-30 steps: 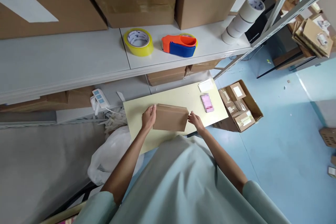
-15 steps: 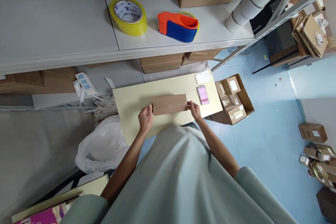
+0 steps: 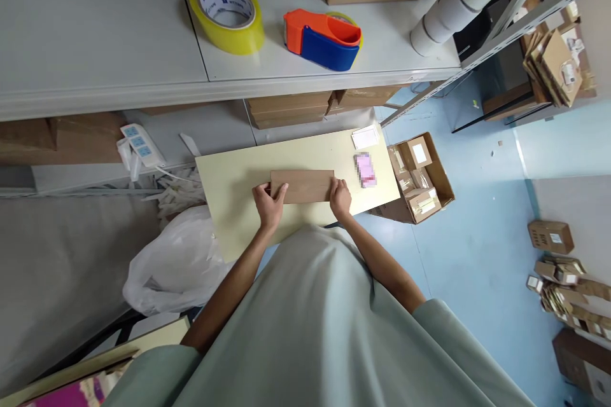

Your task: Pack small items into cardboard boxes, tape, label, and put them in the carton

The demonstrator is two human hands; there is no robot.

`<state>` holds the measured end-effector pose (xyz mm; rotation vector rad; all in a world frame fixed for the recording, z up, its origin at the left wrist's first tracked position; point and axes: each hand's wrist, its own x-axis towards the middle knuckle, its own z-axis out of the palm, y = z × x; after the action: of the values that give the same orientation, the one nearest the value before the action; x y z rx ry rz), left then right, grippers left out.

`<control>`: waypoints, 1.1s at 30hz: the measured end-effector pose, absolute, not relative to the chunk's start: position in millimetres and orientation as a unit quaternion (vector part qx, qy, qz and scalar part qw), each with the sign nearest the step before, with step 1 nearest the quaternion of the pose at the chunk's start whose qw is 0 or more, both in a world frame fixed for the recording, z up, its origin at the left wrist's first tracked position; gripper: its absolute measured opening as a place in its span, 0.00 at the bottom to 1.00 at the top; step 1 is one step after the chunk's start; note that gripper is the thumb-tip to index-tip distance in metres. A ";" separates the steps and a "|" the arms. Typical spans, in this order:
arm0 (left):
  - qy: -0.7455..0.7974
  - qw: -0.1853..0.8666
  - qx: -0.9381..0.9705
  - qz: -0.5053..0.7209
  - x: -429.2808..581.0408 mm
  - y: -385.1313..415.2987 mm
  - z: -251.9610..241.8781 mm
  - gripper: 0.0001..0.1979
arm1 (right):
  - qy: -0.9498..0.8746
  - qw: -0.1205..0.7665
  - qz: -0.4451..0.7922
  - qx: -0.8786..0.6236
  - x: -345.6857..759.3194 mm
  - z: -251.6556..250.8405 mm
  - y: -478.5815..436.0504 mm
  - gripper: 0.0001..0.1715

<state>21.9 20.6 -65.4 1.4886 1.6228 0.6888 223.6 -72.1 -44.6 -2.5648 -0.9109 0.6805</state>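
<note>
A long, narrow brown cardboard box (image 3: 305,186) is between my two hands over the pale yellow board (image 3: 238,222). My left hand (image 3: 270,205) grips its left end, with the thumb on the near side and the fingers round the end. At the other end, my right hand (image 3: 340,199) is closed on the right corner, its fingertips partly hidden. To the right of that hand lie a small pink item (image 3: 365,170), blurred out, and a white card or label (image 3: 365,137).
Above the board runs a grey shelf (image 3: 119,44) with yellow tape (image 3: 226,16), an orange and blue tape dispenser (image 3: 322,40) and stacked white rolls (image 3: 458,3). An open carton (image 3: 442,184) of small boxes stands right. A white plastic bag (image 3: 176,264) sits left.
My hands have shifted from the end flaps to a firmer hold round both ends of the box. The left thumb now lies along its near edge. The whole view has shifted slightly.
</note>
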 end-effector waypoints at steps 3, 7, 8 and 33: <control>0.648 0.403 0.590 0.263 23.6 22.7 -63.4 0.28 | -0.339 0.151 0.236 -0.898 221.0 -41.8 -70.7 0.28; 0.661 0.405 0.589 0.229 26.1 29.6 -60.0 0.32 | -0.339 0.156 0.268 -0.888 226.7 -33.5 -70.8 0.31; 0.663 0.406 0.590 0.218 25.5 32.4 -59.7 0.31 | -0.342 0.157 0.277 -0.884 229.0 -31.3 -72.0 0.31; 0.477 0.531 0.662 0.227 3.2 25.9 -49.9 0.17 | -0.386 0.331 0.290 -0.811 279.5 -11.5 -110.6 0.32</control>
<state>3.2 25.9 -49.9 1.5803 1.1393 0.5426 279.5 -110.6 -11.5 -2.1188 -1.0076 0.7587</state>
